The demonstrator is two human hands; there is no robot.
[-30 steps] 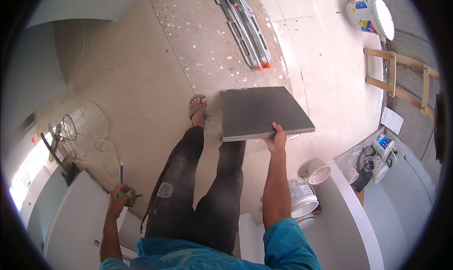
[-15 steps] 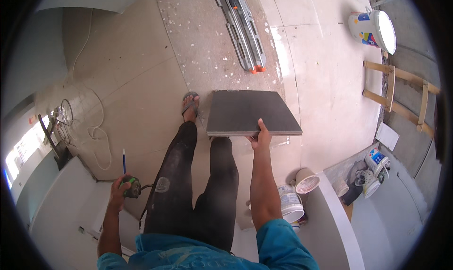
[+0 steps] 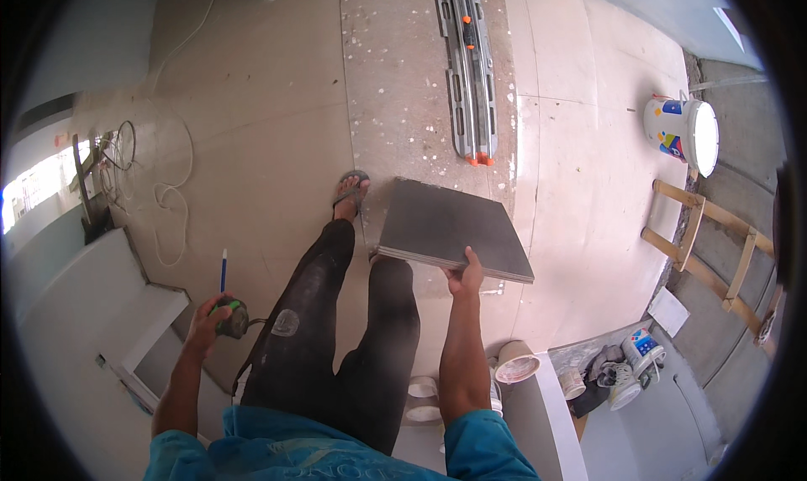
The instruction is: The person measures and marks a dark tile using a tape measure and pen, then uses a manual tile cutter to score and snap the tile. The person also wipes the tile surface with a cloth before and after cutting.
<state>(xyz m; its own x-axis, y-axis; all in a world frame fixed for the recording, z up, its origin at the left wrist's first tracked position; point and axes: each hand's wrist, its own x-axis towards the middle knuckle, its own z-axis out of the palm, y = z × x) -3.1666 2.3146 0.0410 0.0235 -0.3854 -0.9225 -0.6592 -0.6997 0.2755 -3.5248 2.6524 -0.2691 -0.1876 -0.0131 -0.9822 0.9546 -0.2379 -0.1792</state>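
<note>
My right hand (image 3: 465, 275) grips the near edge of a small stack of dark grey tiles (image 3: 454, 225), thumb on top and the other fingers underneath. Several thin layers show along the stack's near edge, which is tilted down to the right. The tiles hide my right foot. Off to the left, my left hand (image 3: 202, 321) is closed around a dark tape measure (image 3: 235, 318) with green parts. A blue pencil or marker (image 3: 224, 273) with a white tip sticks up from the same hand. Ahead on the floor lies a long tile cutter (image 3: 471, 78) with rails and orange ends.
A paint bucket (image 3: 683, 132) and a wooden ladder-like frame (image 3: 698, 229) are at the right. Small pails (image 3: 516, 363) stand by a low white wall (image 3: 561, 414). Loose white cable (image 3: 187, 178) lies on the left floor. My sandalled left foot (image 3: 349, 197) stands beside the speckled strip.
The tile stack has turned clockwise in my right hand, its right side coming nearer. My view has shifted, so the tile cutter appears lower and further right. Both hands keep their hold.
</note>
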